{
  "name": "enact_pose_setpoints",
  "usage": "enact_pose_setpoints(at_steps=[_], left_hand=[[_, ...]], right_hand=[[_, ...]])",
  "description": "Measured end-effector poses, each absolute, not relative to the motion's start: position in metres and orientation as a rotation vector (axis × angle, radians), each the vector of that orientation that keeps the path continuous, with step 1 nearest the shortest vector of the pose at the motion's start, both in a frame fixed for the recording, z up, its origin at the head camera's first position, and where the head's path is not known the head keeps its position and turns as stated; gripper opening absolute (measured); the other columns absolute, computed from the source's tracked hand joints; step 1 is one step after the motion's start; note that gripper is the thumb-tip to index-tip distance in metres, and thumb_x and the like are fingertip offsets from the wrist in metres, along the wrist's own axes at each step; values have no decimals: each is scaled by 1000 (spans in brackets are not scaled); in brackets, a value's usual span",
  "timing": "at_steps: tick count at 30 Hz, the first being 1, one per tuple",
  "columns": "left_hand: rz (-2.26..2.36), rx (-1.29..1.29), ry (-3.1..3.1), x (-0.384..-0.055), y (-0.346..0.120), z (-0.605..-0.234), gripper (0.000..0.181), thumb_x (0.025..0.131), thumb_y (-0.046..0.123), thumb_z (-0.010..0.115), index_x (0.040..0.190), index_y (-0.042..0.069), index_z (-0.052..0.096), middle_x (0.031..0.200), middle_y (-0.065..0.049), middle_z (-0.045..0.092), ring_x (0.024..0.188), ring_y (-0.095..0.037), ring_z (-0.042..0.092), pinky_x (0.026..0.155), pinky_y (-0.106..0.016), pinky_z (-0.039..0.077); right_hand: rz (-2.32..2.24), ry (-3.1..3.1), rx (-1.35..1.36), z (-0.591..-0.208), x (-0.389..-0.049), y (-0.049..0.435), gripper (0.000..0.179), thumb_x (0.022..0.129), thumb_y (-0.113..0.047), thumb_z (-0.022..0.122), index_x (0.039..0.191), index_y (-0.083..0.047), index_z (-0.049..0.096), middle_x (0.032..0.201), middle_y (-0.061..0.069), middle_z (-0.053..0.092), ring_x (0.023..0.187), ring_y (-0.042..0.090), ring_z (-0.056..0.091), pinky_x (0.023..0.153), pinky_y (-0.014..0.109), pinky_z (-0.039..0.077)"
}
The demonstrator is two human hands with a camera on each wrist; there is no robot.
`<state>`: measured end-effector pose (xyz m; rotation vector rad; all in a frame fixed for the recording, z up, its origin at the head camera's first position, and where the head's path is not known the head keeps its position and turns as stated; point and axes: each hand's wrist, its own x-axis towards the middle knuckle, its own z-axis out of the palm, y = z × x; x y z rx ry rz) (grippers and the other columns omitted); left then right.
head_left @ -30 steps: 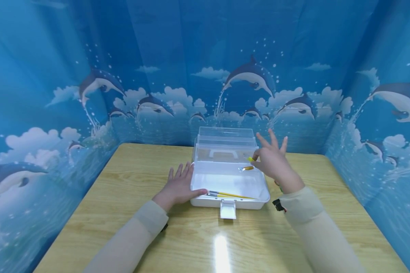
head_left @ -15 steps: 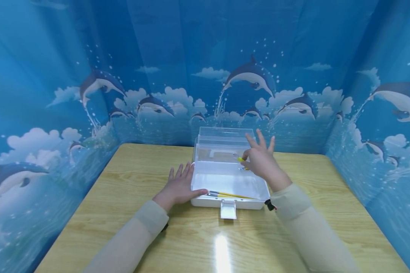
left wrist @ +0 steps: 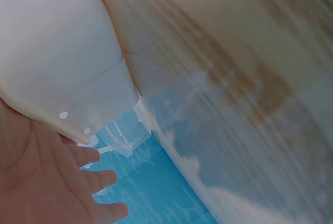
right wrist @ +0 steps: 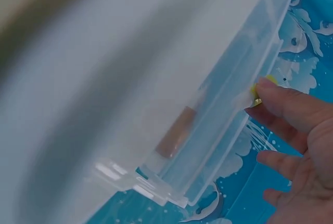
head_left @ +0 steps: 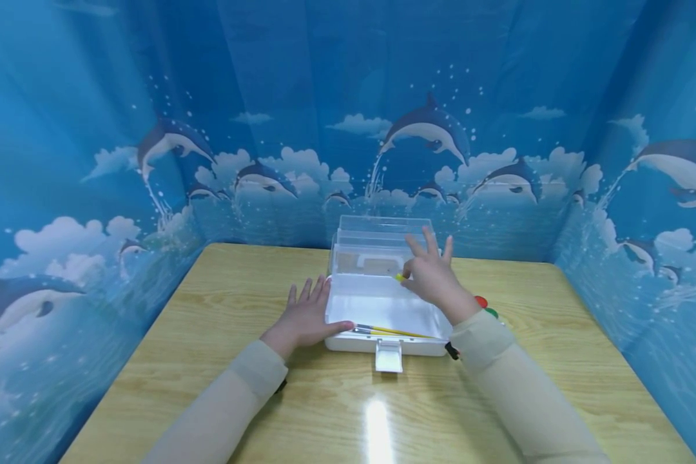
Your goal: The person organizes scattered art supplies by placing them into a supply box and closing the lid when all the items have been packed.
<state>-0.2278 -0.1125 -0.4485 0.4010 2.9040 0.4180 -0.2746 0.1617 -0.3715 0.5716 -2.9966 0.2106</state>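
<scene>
A white plastic case (head_left: 354, 345) stands with its clear lid and trays (head_left: 377, 245) raised at the back. Two yellow-handled paintbrushes (head_left: 397, 332) lie along its front inside. My left hand (head_left: 303, 321) rests against the left side, fingers straight and spread, thumb over the front corner. Above the case's right rear part, my right hand (head_left: 435, 277) pinches a small yellow paint tube (head_left: 399, 278) between thumb and forefinger, the other fingers raised. In the right wrist view, a brown paint tube (right wrist: 177, 132) shows through the translucent plastic, while fingers mostly cover the yellow tube (right wrist: 272, 80).
The front latch (head_left: 388, 356) hangs down open. Red (head_left: 481, 301) and green (head_left: 491, 312) round things lie right of the case, partly behind my right forearm. The wooden table (head_left: 209, 322) meets a blue dolphin-print curtain (head_left: 301, 187) at its back and sides.
My right hand has moved left and slightly down with the yellow tube, over the case. The red and green things have come into view. My left hand has stayed in place.
</scene>
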Motion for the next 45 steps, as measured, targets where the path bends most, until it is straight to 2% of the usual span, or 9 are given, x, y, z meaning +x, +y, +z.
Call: enact_pose_setpoints(at_steps=[14, 20, 25, 30, 45], left_hand=[[431, 413, 2910, -226, -112, -446, 111, 87, 78, 48, 161, 10, 2, 167, -10, -2, 153, -35, -4, 119, -57, -9], [415, 416, 2915, -227, -113, -448, 111, 87, 80, 46, 161, 10, 1, 167, -10, -3, 153, -35, -3, 119, -57, -10], [416, 418, 2923, -227, -114, -448, 112, 87, 80, 46, 161, 9, 3, 167, -11, -2, 153, -35, -1, 119, -57, -9], [399, 413, 2917, -227, -113, -448, 115, 84, 85, 42, 161, 10, 1, 167, -10, -3, 153, -35, -3, 119, -57, -9], [436, 410, 2915, -226, -113, -447, 112, 87, 79, 48, 161, 9, 4, 167, -10, -1, 153, -36, -3, 119, -58, -8]], right_hand=[[105, -3042, 619, -378, -283, 159, 10, 86, -25, 81, 95, -23, 81, 165, 12, 21, 151, 42, -9, 106, 73, -19], [42, -3077, 655, -371, -285, 156, 6, 86, -24, 81, 91, -24, 80, 165, 13, 21, 151, 42, -9, 105, 72, -22], [-9, -3073, 675, -363, -285, 152, 4, 85, -24, 82, 84, -26, 78, 165, 13, 23, 152, 41, -9, 107, 72, -19], [-42, -3097, 679, -363, -287, 148, 4, 85, -25, 81, 88, -25, 80, 165, 13, 22, 151, 41, -11, 106, 71, -21], [-42, -3132, 718, -369, -293, 147, 6, 86, -25, 80, 92, -25, 80, 164, 12, 24, 151, 41, -10, 106, 71, -20]])
